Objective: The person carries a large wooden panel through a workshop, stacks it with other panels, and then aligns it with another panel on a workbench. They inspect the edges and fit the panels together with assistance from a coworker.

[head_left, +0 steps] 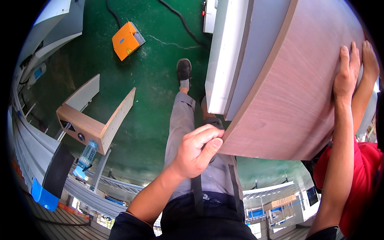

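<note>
A large brown wood-grain panel [288, 100] lies over a grey and white machine bed [236, 60] on my right side. My left hand [199, 152] is closed at the panel's near left corner, thumb on top and fingers curled at its edge. My right hand [347, 76] lies open on the panel's far right part, fingers stretched out and pointing away from me. Right beside it, a co-worker's hand [370, 62] rests near the panel's right edge; that arm belongs to a person in a red shirt [362, 172].
An orange foot-pedal box [127, 41] with a black cable stands on the green floor [156, 76]. To the left are a U-shaped wooden frame [84, 122], a clear plastic bottle [88, 154] and metal rails [40, 140]. Another cable [182, 20] runs across the floor toward the machine.
</note>
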Demonstrator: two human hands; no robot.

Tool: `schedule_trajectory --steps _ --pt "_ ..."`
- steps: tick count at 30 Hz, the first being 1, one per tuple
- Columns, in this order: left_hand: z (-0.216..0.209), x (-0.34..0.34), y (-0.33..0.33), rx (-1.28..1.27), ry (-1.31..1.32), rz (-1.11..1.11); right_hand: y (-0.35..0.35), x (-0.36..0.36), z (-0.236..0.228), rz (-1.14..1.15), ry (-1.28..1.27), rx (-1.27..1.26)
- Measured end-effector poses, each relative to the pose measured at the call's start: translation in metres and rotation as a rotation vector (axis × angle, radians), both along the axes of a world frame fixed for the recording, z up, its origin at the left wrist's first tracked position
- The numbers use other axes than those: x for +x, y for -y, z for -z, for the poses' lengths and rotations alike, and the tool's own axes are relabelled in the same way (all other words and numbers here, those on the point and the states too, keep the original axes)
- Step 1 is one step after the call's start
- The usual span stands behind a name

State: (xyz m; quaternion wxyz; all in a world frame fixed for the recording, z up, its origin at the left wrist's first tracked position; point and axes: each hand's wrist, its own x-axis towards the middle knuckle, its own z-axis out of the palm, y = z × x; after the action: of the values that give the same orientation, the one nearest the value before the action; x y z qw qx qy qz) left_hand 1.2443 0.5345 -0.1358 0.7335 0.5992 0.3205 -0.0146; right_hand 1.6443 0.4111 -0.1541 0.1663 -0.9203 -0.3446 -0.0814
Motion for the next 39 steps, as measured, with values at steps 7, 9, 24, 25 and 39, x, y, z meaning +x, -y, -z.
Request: schedule_trajectory --steps 7,9,24,25,39 --pt "-0.004 0.016 0.015 -0.050 -0.027 -0.036 0.000 0.002 0.000 -0.012 -0.011 0.000" --pt "-0.006 0.016 0.018 -0.062 -0.067 -0.034 0.001 0.002 0.001 -0.012 0.006 -0.008" --pt "0.001 0.025 0.041 0.166 -0.078 -0.242 0.000 -0.003 0.000 0.119 -0.012 -0.071" --pt "0.000 0.026 0.043 0.223 -0.082 -0.272 0.000 -0.003 0.002 0.121 -0.007 -0.070" --pt "0.004 0.021 0.040 0.161 -0.116 -0.032 -0.122 -0.034 -0.005 -0.440 0.073 0.129"
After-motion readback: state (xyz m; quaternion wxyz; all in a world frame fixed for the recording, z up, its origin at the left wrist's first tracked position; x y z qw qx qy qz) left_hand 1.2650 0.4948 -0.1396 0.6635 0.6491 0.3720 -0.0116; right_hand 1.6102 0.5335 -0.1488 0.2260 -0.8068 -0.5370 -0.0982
